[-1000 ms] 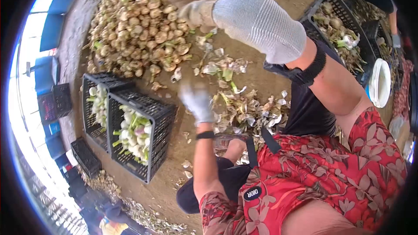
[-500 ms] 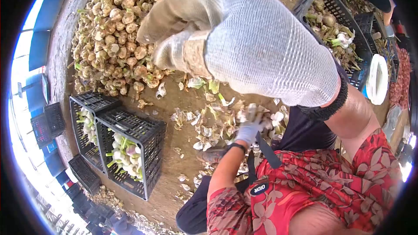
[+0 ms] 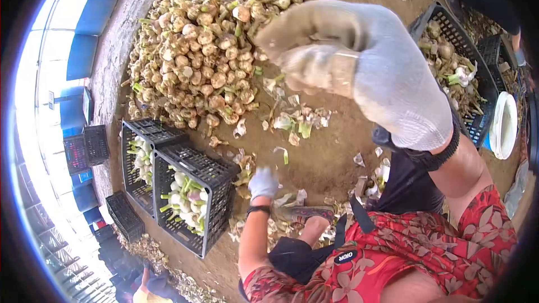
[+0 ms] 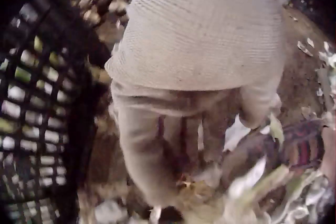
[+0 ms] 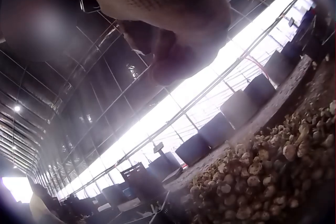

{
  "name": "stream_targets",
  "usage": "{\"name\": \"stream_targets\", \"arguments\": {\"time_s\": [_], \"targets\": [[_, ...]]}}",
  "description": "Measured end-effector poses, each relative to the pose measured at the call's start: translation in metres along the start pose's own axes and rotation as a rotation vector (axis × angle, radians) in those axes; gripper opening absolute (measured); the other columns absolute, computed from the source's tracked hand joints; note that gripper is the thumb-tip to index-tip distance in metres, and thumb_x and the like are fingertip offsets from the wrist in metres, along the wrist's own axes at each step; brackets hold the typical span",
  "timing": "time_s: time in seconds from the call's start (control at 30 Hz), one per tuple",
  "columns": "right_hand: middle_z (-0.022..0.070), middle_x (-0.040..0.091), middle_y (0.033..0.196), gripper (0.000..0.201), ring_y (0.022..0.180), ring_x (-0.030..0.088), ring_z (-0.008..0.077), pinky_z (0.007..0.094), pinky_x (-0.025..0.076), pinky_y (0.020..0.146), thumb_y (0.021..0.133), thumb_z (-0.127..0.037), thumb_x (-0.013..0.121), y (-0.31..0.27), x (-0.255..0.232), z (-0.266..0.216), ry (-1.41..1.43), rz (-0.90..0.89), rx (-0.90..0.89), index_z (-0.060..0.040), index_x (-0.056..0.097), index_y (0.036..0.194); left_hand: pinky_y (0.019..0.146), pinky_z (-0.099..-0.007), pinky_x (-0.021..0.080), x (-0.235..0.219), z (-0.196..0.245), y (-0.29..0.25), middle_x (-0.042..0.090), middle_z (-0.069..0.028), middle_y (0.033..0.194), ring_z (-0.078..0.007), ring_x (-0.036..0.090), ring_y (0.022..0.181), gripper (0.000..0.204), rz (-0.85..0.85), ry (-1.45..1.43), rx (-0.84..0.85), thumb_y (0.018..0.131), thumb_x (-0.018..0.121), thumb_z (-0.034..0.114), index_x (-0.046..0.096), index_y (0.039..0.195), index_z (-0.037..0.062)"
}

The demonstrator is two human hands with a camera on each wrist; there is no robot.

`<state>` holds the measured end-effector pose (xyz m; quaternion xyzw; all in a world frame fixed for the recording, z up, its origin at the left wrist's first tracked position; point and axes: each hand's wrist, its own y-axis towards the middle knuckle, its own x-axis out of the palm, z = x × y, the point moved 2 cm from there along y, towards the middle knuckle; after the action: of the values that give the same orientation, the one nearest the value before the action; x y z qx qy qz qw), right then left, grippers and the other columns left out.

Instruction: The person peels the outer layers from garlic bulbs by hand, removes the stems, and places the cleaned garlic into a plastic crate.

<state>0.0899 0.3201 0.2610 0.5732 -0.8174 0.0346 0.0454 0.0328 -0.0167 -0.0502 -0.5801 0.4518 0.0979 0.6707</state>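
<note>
Left hand (image 3: 263, 184), white knit glove, black band at the wrist: low over the floor (image 3: 331, 151), fingers apart and pointing down among loose garlic husks (image 4: 251, 176); no grip seen, and fingertip contact too blurred to tell. Husks lie on the floor around this hand, with more toward the near side and beside a patterned shoe (image 4: 302, 150). Just left of the hand stands a black mesh crate (image 3: 223, 207) holding white bulbs (image 3: 188, 199) with green stems; a second mesh crate (image 3: 154, 129) of similar bulbs sits against its far left side. Right hand (image 3: 359, 67), also gloved, is raised well above the floor; fingers bent inward, thumb under them. Cannot tell whether anything is pinched there, the inside of the hand being hidden in both views. Far left: a large heap of brownish garlic (image 3: 208, 62) on the floor. A scatter of skins (image 3: 300, 120) and a green scrap (image 3: 285, 155) lie between heap and person. Far right: a black crate (image 3: 463, 42) holding garlic and dry stalks; a white bucket (image 3: 503, 126) stands on its near side.
</note>
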Motion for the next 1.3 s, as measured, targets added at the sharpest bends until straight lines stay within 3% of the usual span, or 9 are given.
{"name": "stream_targets", "arguments": {"time_s": [0.07, 0.13, 0.4, 0.57, 0.67, 0.73, 0.93, 1.13, 1.3], "targets": [[0.0037, 0.067, 0.091, 0.03, 0.075, 0.062, 0.0074, 0.0179, 0.049, 0.066, 0.086, -0.017, 0.066, 0.002, -0.002, 0.0, 0.034, 0.037, 0.008, 0.0012, 0.064, 0.11, 0.074, -0.0477, 0.051, -0.036, 0.058, 0.038, 0.059, -0.0163, 0.097, -0.0353, 0.06, 0.085, 0.03, 0.698, -0.224, 0.373, 0.081, 0.063, 0.031, 0.061, 0.102, 0.0096], [0.0035, 0.067, 0.092, 0.031, 0.075, 0.062, 0.0076, 0.0182, 0.05, 0.067, 0.086, -0.019, 0.067, 0.003, -0.004, 0.006, 0.061, 0.053, 0.039, 0.0009, 0.064, 0.11, 0.1, -0.0504, 0.037, -0.077, 0.122, 0.057, 0.052, -0.0195, 0.127, -0.0395, 0.047, 0.12, 0.05, 0.813, -0.226, 0.514, 0.078, 0.067, 0.033, 0.055, 0.122, 0.013], [0.0046, 0.065, 0.092, 0.034, 0.078, 0.06, 0.0087, 0.0224, 0.05, 0.069, 0.086, -0.019, 0.067, 0.002, -0.003, 0.004, 0.008, 0.026, 0.112, 0.0041, 0.063, 0.11, 0.108, -0.063, 0.017, -0.005, 0.087, 0.078, 0.038, -0.0172, 0.146, -0.0405, 0.032, 0.134, 0.058, 0.475, -0.059, 0.223, 0.083, 0.059, 0.04, 0.046, 0.137, 0.0246], [0.0036, 0.062, 0.087, 0.032, 0.076, 0.057, 0.0084, 0.0226, 0.048, 0.069, 0.089, -0.018, 0.064, -0.003, 0.002, 0.005, 0.015, -0.07, 0.064, 0.0062, 0.062, 0.11, 0.113, -0.0515, 0.022, 0.102, -0.071, -0.07, 0.033, -0.0142, 0.151, -0.035, 0.024, 0.142, 0.058, -0.163, -0.038, 0.046, 0.093, 0.045, 0.045, 0.043, 0.142, 0.0143], [0.0034, 0.062, 0.087, 0.031, 0.075, 0.057, 0.0082, 0.0226, 0.047, 0.068, 0.089, -0.017, 0.063, -0.006, 0.011, 0.007, 0.053, -0.069, 0.088, 0.0067, 0.062, 0.109, 0.113, -0.0388, 0.027, 0.087, -0.1, -0.105, 0.039, -0.0159, 0.147, -0.0294, 0.036, 0.137, 0.068, -0.959, 0.097, -0.083, 0.085, 0.052, 0.051, 0.045, 0.14, 0.011], [0.0034, 0.063, 0.086, 0.027, 0.074, 0.057, 0.0075, 0.0217, 0.046, 0.065, 0.09, -0.012, 0.062, -0.006, 0.013, 0.01, 0.083, -0.059, 0.076, 0.0056, 0.062, 0.109, 0.097, -0.0418, 0.044, 0.106, -0.11, -0.046, 0.058, -0.0245, 0.124, -0.0359, 0.057, 0.116, 0.06, -0.656, 0.02, 0.039, 0.082, 0.055, 0.048, 0.058, 0.124, 0.0051], [0.0035, 0.062, 0.087, 0.023, 0.074, 0.057, 0.0085, 0.022, 0.046, 0.066, 0.088, -0.013, 0.062, -0.005, 0.005, 0.006, -0.071, 0.021, 0.168, 0.005, 0.063, 0.103, 0.084, -0.0418, 0.047, -0.119, -0.018, 0.096, 0.065, -0.0206, 0.098, -0.0382, 0.059, 0.096, 0.026, 1.006, -0.748, 0.032, 0.09, 0.055, 0.022, 0.065, 0.103, 0.0014], [0.0046, 0.062, 0.082, 0.032, 0.074, 0.059, 0.011, 0.0258, 0.046, 0.086, 0.085, -0.025, 0.066, -0.001, 0.007, 0.005, -0.098, 0.062, 0.285, 0.0041, 0.064, 0.099, 0.09, -0.0422, 0.048, -0.177, -0.012, 0.178, 0.044, -0.029, 0.133, -0.0415, 0.055, 0.111, 0.051, 0.701, -0.805, -0.439, 0.083, 0.061, 0.013, 0.052, 0.132, 0.003], [0.0055, 0.063, 0.088, 0.031, 0.075, 0.059, 0.0115, 0.0258, 0.046, 0.083, 0.085, -0.021, 0.066, 0.001, 0.015, 0.004, -0.066, -0.018, 0.4, 0.0054, 0.063, 0.102, 0.091, -0.0416, 0.048, -0.153, -0.015, 0.188, 0.047, -0.0309, 0.128, -0.0425, 0.057, 0.109, 0.062, 0.62, -0.813, -0.26, 0.072, 0.066, 0.01, 0.046, 0.13, 0.0004]]}}
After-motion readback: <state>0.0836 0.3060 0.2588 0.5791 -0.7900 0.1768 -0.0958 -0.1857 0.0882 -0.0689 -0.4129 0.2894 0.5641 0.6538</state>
